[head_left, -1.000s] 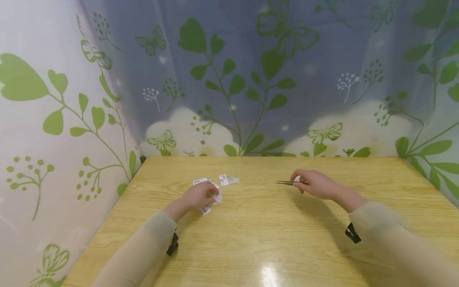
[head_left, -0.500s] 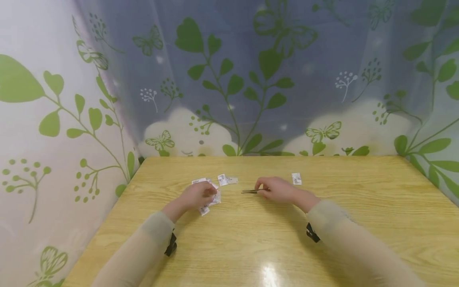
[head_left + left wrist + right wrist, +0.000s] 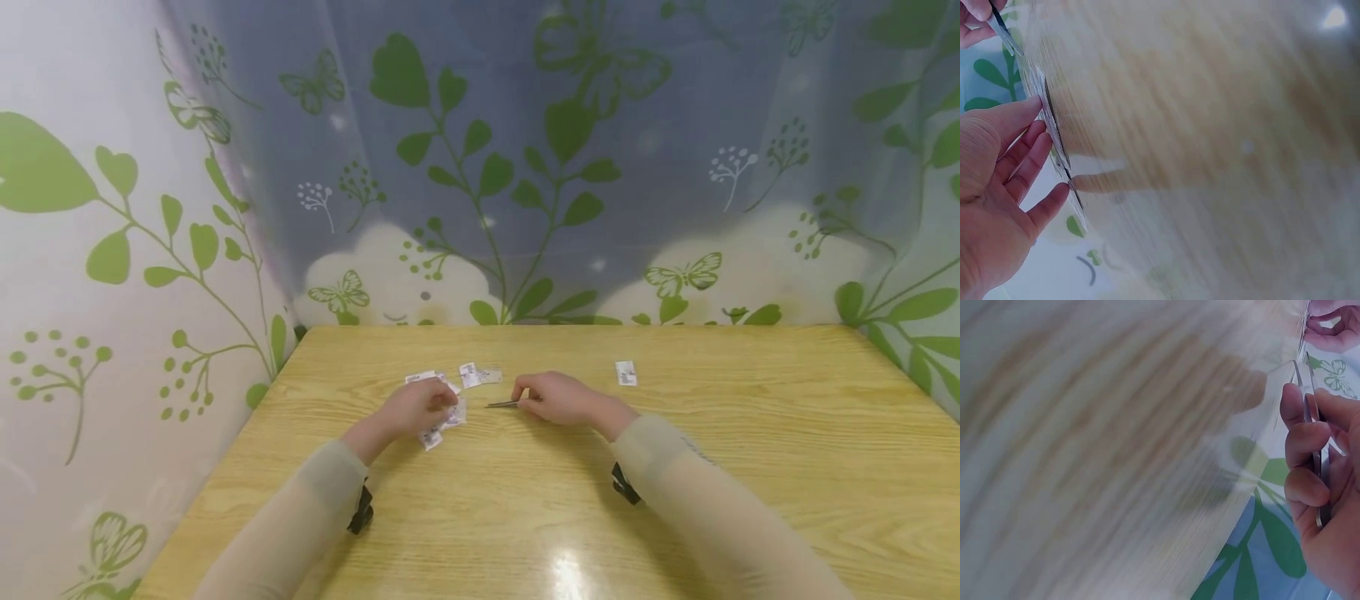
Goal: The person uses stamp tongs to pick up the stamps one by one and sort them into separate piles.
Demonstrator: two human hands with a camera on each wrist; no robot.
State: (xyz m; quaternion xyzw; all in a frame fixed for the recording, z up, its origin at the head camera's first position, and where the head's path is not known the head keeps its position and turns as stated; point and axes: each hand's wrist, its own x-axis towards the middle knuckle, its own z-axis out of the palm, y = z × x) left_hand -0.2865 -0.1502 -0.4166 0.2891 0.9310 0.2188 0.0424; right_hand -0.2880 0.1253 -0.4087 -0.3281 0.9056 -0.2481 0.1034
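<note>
Several small flat white packets with dark print [image 3: 453, 412] lie in an overlapping cluster on the left part of the table. My left hand [image 3: 417, 406] rests on this cluster and covers part of it. In the left wrist view its thumb and fingers touch the packets [image 3: 1054, 119] from above, loosely bent. My right hand [image 3: 557, 398] holds metal tweezers [image 3: 501, 405], their tips pointing left toward the cluster. The right wrist view shows the fingers curled round the tweezers [image 3: 1318, 462], whose tips stand apart with nothing between them.
Just behind the cluster lie a white packet [image 3: 469, 375] and a paler piece [image 3: 491, 377] side by side. One lone packet [image 3: 626, 372] lies farther right on the wooden table [image 3: 480, 508]. A leaf-patterned curtain [image 3: 465, 167] hangs behind the table.
My right hand has moved left with the tweezers, from beside the lone packet to near the cluster, leaving that packet on the table. My left hand has stayed in place.
</note>
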